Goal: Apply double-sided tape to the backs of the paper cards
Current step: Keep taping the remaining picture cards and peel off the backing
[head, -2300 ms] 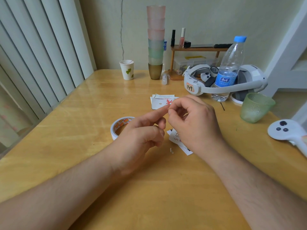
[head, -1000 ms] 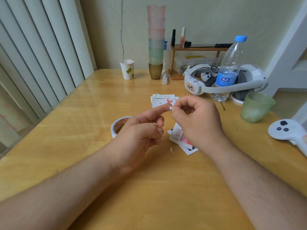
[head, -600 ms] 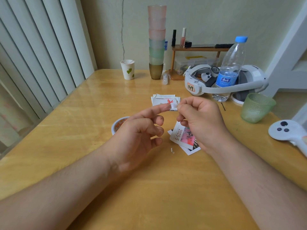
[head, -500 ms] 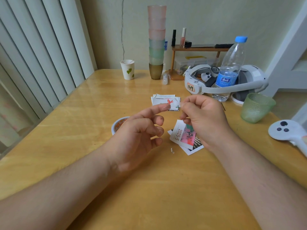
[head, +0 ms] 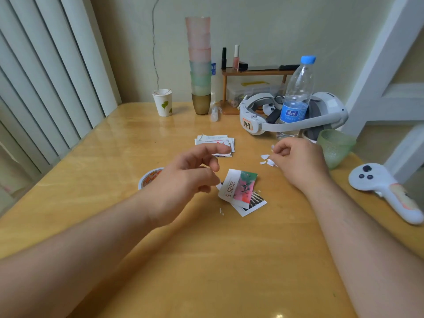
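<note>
On the wooden bench (head: pixel 206 260), the right hand (head: pixel 298 164) has swung right of centre, fingers pinching a peeled backing scrap (head: pixel 272 147); left hand (head: pixel 183 180) loosely curled, empty. Cards (head: pixel 238 189) lie mid-frame, awaiting tape.

Glossy varnished wood for the table (head: pixel 229 260); thin printed paper for the cards (head: pixel 238 191). Clear smooth plastic for the bottle (head: pixel 298 92); frosted, rough-looking finish on the green cup (head: pixel 336 148).
</note>
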Tool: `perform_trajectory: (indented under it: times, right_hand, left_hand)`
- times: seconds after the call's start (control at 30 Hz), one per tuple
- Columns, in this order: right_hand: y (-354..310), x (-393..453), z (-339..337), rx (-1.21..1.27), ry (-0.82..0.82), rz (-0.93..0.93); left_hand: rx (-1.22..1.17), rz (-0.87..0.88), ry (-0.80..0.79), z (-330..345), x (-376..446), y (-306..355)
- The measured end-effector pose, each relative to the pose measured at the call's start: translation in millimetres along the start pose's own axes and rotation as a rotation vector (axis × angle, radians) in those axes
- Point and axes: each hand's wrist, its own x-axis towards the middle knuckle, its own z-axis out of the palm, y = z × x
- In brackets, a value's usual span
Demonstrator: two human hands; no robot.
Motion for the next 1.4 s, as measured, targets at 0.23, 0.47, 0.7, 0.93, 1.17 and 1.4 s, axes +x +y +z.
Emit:
perform_trajectory:
  times: [0.23, 0.47, 0.7, 0.93, 1.17, 1.4]
  right_hand:
    - [0.5, -1.9, -5.6, -0.051, -0.037, 0.011]
    - [-3.1, -2.7, -6.5, -0.061, -0.060, 0.011]
    - [-6.1, -3.4, -6.2, 0.007, 0.044, 0.021]
    - [-29.1, -17.7, -1.3, 0.087, -0.179, -0.121]
    - [-34.2, -23.9, 15.1, -0.136, -0.446, -0.222]
    - [-40.7, -30.3, 11.2, 0.036, -0.386, -0.138]
  left_hand:
    - [-0.144, -0.078, 0.047, 20.8, 18.5, 1.3]
    - [-0.214, -0.053, 0.093, 26.1, 21.1, -19.3]
    - [-0.142, 0.040, 0.079, 25.2, 11.5, -29.1]
    - [-0.169, 0.067, 0.130, 17.4, 11.7, -27.1]
    - [-0.302, -0.004, 0.156, 15.9, 11.5, -24.8]
    - [-0.210, 0.003, 0.221, 16.6, 12.9, -28.6]
